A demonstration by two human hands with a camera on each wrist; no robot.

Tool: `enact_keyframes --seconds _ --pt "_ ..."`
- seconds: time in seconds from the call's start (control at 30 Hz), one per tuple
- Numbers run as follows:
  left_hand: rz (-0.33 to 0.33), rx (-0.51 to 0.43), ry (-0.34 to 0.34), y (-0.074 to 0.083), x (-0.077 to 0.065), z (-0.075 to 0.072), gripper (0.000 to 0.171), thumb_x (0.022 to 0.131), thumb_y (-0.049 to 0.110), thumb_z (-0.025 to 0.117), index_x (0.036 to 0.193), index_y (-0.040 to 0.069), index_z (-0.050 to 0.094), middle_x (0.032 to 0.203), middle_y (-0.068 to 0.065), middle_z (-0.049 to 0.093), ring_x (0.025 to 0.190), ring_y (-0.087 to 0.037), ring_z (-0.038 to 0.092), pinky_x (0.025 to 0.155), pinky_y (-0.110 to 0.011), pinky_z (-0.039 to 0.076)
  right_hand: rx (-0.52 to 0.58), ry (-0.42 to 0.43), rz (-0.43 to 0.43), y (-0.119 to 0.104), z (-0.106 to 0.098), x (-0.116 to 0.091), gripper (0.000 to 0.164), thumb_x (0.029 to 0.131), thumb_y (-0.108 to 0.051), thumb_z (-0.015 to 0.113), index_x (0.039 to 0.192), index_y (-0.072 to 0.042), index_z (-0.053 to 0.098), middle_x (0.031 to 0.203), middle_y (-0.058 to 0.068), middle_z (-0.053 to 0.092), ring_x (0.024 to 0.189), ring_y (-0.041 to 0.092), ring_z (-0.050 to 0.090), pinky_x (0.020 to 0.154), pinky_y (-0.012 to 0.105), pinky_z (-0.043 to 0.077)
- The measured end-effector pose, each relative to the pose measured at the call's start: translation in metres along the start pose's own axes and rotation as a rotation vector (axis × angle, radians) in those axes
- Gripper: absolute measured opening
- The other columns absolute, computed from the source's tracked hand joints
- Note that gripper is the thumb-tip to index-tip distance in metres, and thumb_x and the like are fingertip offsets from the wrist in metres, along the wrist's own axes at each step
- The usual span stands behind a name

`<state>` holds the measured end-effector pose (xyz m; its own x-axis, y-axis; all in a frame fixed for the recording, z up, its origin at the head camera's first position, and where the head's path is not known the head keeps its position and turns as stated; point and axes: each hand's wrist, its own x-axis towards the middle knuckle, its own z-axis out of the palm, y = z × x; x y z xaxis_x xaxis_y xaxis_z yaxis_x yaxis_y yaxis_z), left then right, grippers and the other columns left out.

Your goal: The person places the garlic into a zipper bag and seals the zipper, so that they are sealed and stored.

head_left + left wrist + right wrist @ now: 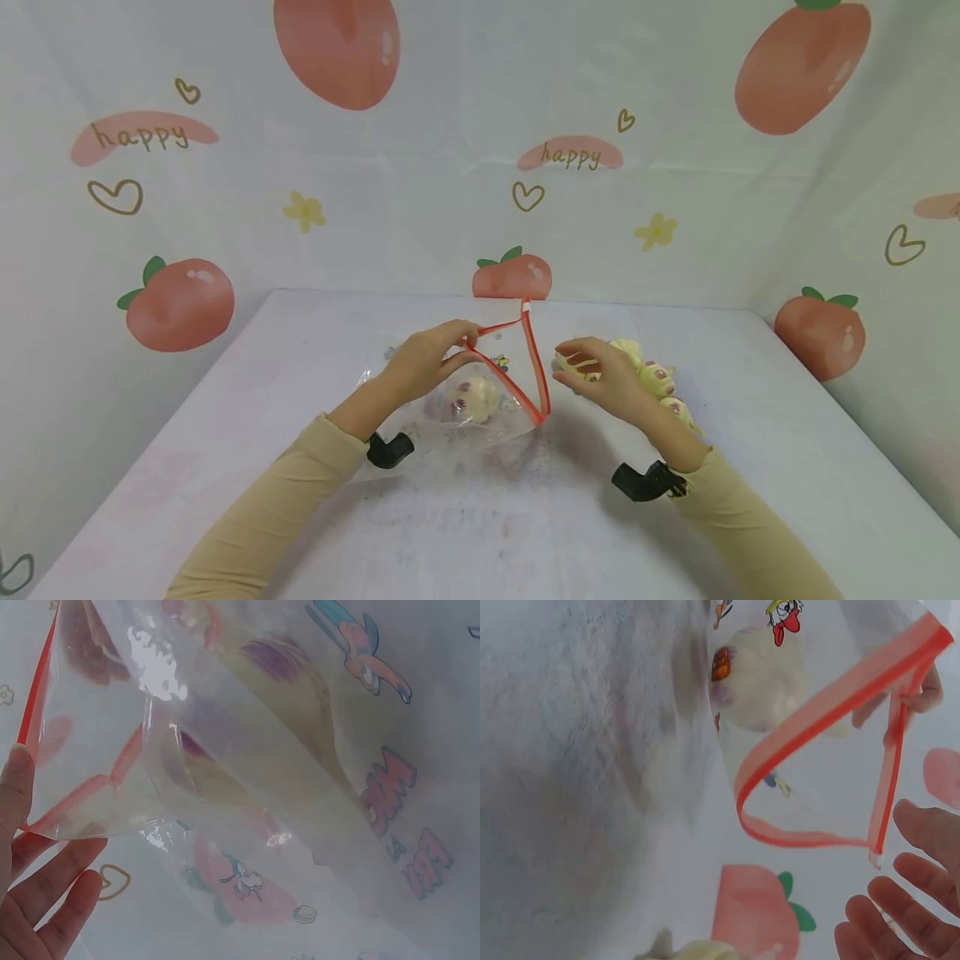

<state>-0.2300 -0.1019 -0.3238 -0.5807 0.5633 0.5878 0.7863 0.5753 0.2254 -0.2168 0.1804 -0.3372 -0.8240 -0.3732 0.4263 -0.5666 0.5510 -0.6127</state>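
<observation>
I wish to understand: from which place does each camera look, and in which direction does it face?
Head: worn on the head, facing forward and down over the table to the printed cloth; left hand, right hand and sleeves show.
Left wrist: worn on the left wrist, facing the clear bag closely; left fingers show at left.
Right wrist: worn on the right wrist, facing the bag's red-edged opening; right hand shows at right, left fingertips beyond.
Shared: head and right wrist both show left fingers on the red edge.
</observation>
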Motion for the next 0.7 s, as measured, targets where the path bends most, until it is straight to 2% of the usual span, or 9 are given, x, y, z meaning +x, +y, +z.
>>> enact_keyframes --seconds 0.17,0.43,0.7 --pt "-0.008 0.001 -0.002 0.000 0.000 -0.001 0.025 0.082 0.019 0.070 0.096 0.008 0.052 0.101 -0.006 0.067 0.090 -0.019 0.070 0.068 -0.029 0.052 -0.011 0.037 0.008 0.007 -0.008 -0.004 0.036 0.078 -0.006 0.074 0.110 0.003 0.062 0.106 0.022 0.066 0.091 0.033 0.066 0.076 0.046 0.054" --pt "-0.029 -0.005 -0.012 0.001 -0.001 -0.002 0.025 0.082 0.021 0.069 0.095 0.009 0.053 0.100 -0.006 0.068 0.090 -0.019 0.070 0.069 -0.029 0.053 -0.065 0.062 0.055 0.014 -0.021 -0.011 0.035 0.079 -0.004 0.072 0.111 0.005 0.060 0.106 0.023 0.065 0.092 0.036 0.065 0.076 0.044 0.054" --pt "-0.042 -0.007 -0.023 0.001 -0.002 -0.002 0.025 0.082 0.022 0.069 0.095 0.008 0.053 0.100 -0.005 0.067 0.090 -0.019 0.070 0.069 -0.029 0.053 -0.089 0.067 0.147 0.023 -0.028 -0.017 0.035 0.082 -0.007 0.070 0.113 0.006 0.058 0.111 0.026 0.062 0.096 0.039 0.062 0.081 0.049 0.052"
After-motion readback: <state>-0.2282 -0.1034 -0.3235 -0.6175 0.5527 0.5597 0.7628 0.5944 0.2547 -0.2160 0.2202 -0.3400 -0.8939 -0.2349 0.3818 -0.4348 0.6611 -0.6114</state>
